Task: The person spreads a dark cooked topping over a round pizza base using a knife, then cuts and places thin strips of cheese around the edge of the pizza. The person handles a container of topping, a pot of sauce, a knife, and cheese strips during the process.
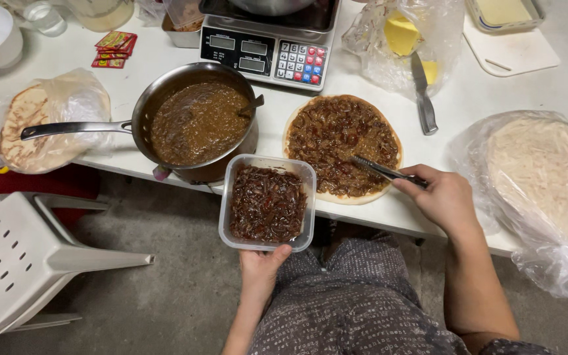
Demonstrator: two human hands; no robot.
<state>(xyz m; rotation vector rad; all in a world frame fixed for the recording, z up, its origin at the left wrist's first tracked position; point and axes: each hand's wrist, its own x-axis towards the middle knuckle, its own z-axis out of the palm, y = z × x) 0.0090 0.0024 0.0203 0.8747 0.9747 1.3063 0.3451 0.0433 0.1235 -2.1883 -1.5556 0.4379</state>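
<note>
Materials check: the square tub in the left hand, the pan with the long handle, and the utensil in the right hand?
Tub: clear plastic, likely; the dark filling shows through its thin walls. Pan: brushed steel by its look, grey with a dull sheen on rim and handle. Utensil: shiny metal, thin and reflective; tongs or a fork, hard to tell. The left hand holds the tub from below; the right hand grips the utensil.

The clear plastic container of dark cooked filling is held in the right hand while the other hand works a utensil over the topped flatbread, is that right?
Not quite. The head view shows the plastic container in the left hand; the right hand holds the metal utensil over the topped flatbread. The rest stands.
</note>
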